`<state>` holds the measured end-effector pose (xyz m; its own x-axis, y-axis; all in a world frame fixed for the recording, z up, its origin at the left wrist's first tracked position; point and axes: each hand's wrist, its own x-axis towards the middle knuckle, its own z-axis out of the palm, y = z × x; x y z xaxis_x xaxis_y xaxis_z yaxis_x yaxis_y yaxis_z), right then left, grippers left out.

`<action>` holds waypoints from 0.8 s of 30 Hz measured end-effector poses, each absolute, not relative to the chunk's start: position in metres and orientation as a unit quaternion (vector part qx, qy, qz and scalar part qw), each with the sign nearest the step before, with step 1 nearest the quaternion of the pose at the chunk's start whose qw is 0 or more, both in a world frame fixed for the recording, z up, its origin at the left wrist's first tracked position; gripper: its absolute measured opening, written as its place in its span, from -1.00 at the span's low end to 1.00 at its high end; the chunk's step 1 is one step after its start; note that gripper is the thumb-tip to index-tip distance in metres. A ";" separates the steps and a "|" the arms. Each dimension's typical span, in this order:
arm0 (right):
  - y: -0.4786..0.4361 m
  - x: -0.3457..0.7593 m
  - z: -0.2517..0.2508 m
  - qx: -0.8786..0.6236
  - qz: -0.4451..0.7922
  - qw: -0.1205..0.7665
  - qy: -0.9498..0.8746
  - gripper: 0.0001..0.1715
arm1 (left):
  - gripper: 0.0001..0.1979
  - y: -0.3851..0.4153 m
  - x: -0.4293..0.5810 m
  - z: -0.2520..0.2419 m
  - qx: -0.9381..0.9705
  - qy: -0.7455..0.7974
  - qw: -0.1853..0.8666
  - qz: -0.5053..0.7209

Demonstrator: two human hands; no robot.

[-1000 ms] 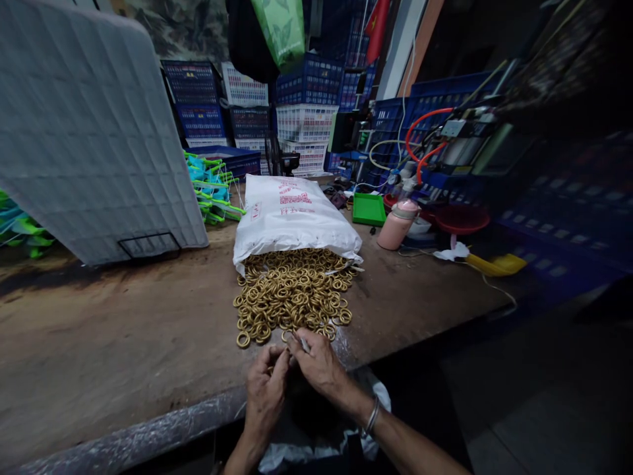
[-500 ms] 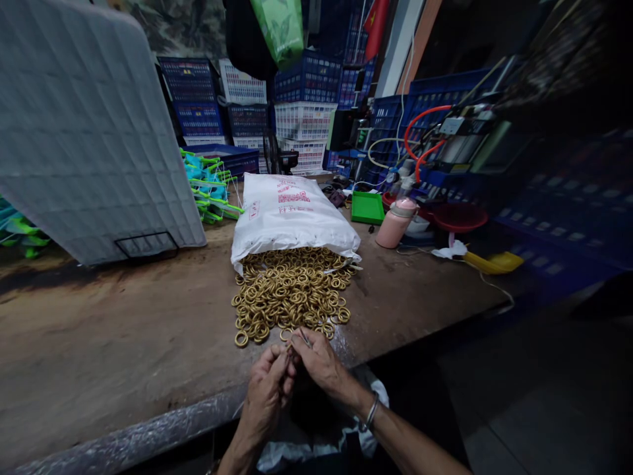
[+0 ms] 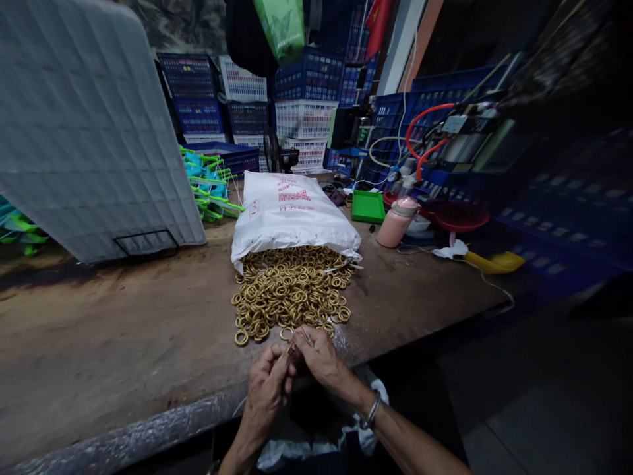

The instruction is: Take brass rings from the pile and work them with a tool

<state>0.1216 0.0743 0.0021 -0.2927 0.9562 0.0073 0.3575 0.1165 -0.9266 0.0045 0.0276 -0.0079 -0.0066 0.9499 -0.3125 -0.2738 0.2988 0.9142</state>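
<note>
My left hand (image 3: 267, 379) is closed in a pinch on a brass-coloured ring (image 3: 289, 348), of which only a small edge shows. Beside it, almost touching, my right hand (image 3: 319, 359) pinches a thin metal tool (image 3: 307, 338); its kind and tip are hidden by the fingers. Both hands are just over the table's front edge. Straight ahead lies a heap of brass-coloured rings (image 3: 291, 297), spilling from the open mouth of a white sack (image 3: 297, 221) with red print.
The wooden table (image 3: 148, 330) has a plastic-wrapped front edge. A large pale panel (image 3: 89, 132) stands at left. To the right are a green tray (image 3: 368, 206), a pink bottle (image 3: 397, 223) and a yellow scoop (image 3: 494, 263). Stacked crates (image 3: 306, 119) fill the back.
Both hands stay in almost the same place, with only slight finger movement. A bit more of the ring shows at the left fingertips. The heap and sack have not moved.
</note>
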 end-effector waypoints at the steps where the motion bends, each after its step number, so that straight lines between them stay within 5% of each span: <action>1: 0.074 0.123 0.002 -0.498 0.421 0.327 -0.685 -0.69 | -0.70 0.028 0.004 -0.009 0.320 0.514 0.624 0.494; 4: 0.070 0.126 0.000 -0.484 0.334 0.276 -0.760 -0.85 | -0.70 0.030 0.005 -0.013 0.297 0.508 0.626 0.511; 10: 0.063 0.128 0.004 -0.484 0.246 0.157 -0.825 -0.67 | -0.70 0.031 0.007 -0.016 0.306 0.491 0.611 0.540; 24: 0.088 0.140 -0.002 -0.607 0.109 0.129 -0.776 -0.70 | -0.68 0.007 0.006 0.019 0.260 0.478 0.690 0.477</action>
<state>0.1395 0.0884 -0.0016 -0.2289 0.9712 0.0668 0.9150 0.2381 -0.3258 0.0056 0.0067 0.0192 0.0876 0.9073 -0.4112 -0.4108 0.4090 0.8148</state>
